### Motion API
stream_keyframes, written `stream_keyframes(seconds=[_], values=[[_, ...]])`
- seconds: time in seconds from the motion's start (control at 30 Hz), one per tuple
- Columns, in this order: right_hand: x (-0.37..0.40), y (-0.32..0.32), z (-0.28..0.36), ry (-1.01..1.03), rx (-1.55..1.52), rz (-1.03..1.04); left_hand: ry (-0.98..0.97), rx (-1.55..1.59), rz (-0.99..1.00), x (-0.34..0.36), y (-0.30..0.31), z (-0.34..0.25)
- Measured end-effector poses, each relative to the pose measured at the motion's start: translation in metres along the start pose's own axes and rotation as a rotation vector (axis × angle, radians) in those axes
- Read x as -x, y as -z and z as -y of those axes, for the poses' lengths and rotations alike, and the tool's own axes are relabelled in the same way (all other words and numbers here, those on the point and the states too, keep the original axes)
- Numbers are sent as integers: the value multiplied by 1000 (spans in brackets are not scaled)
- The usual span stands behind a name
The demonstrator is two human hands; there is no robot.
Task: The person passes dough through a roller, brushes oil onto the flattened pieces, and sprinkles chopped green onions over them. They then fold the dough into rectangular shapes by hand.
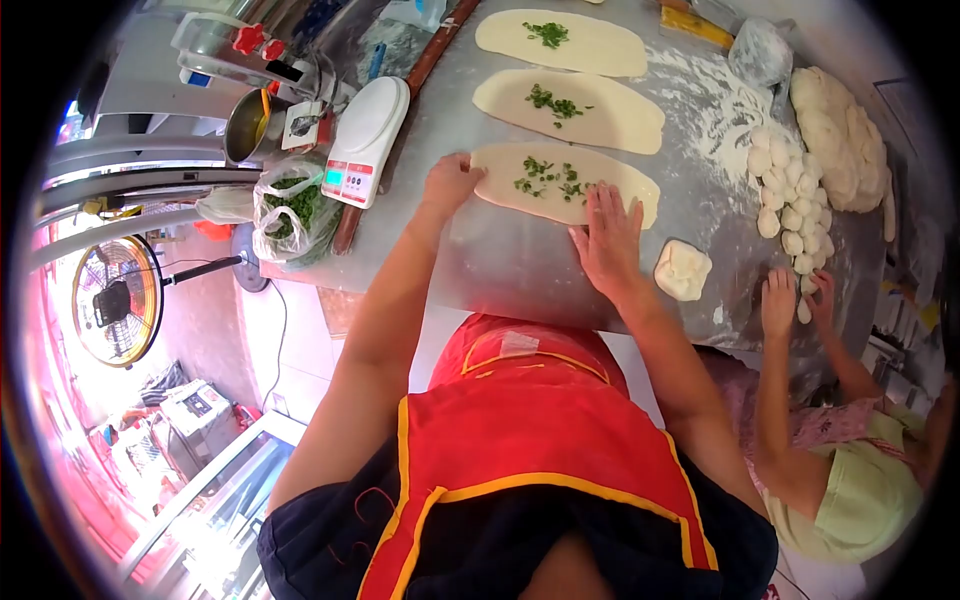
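Three flat, oval dough sheets lie in a row on the metal table, each with chopped green onion on top. At the left end of the nearest dough sheet (545,205), my left hand (455,182) has its fingers closed on the edge. My right hand (608,235) lies open with fingers stretched out over the right part of that same sheet, beside the chopped green onion (572,186). Beyond it are the middle dough sheet (620,120) and the far dough sheet (500,35). A folded dough piece (683,270) sits right of my right hand.
A white digital scale (372,125), a long rolling pin (345,230) and a bag of chopped greens (295,215) stand at left. Small dough balls (790,195) and a large dough mass (845,140) lie at right, where another person's hands (785,300) work. Flour (705,110) dusts the table.
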State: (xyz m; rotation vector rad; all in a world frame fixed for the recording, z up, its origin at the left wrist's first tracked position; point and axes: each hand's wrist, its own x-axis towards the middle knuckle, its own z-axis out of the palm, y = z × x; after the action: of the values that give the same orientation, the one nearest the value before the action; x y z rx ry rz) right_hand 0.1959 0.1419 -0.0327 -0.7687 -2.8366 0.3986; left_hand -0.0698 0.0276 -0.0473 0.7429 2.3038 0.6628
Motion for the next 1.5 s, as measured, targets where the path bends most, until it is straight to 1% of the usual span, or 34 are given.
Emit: stream_keyframes(seconds=[0.07,0.17,0.27,0.37,0.4,0.5,0.6,0.7,0.8,0.87,0.9,0.97,1.0,1.1,1.2,1.27,1.3,1.37,1.4,1.47,1.5], values=[[-4,-2,7,34,-34,-27,-70,55,-42,14,3,-14],[-5,1,16,53,-64,-27,-195,3,-153,36,3,-45],[-3,7,18,53,-108,-29,-317,49,-143,43,-9,-69],[1,3,17,24,-151,-57,-364,165,-84,41,-32,-80],[2,2,16,24,-168,-48,-338,114,-11,43,-34,-86],[1,3,17,37,-184,-33,-320,200,36,40,-52,-81],[-8,3,21,68,-143,-35,-374,33,-128,37,-53,-74],[-21,-5,23,99,-105,-31,-706,-472,-292,37,-45,-69],[-27,-20,21,118,-47,-19,-680,-582,-160,34,-56,-52],[-27,-20,20,111,-26,-17,-680,-593,-149,28,-57,-48],[-27,-18,21,89,-35,21,-676,-597,-142,29,-57,-48],[-35,-12,21,47,-49,86,-671,-514,-67,20,-52,-45],[-36,-10,19,63,-46,72,-667,-472,-27,16,-49,-43],[-32,-2,14,98,-19,47,-415,-34,-174,14,-43,-37],[-33,3,16,145,33,8,-135,83,-137,22,-42,-33],[-31,-2,18,181,22,-36,-53,123,-125,22,-47,-37],[-30,-5,19,179,19,-23,-15,143,-118,21,-50,-40],[-29,-7,22,176,14,1,89,101,-83,16,-56,-49],[-31,-5,24,157,-17,-22,138,82,-71,10,-56,-53],[-29,1,31,117,-86,-58,200,157,107,-1,-50,-55],[-27,1,35,84,-184,-73,231,194,194,-3,-48,-56]])
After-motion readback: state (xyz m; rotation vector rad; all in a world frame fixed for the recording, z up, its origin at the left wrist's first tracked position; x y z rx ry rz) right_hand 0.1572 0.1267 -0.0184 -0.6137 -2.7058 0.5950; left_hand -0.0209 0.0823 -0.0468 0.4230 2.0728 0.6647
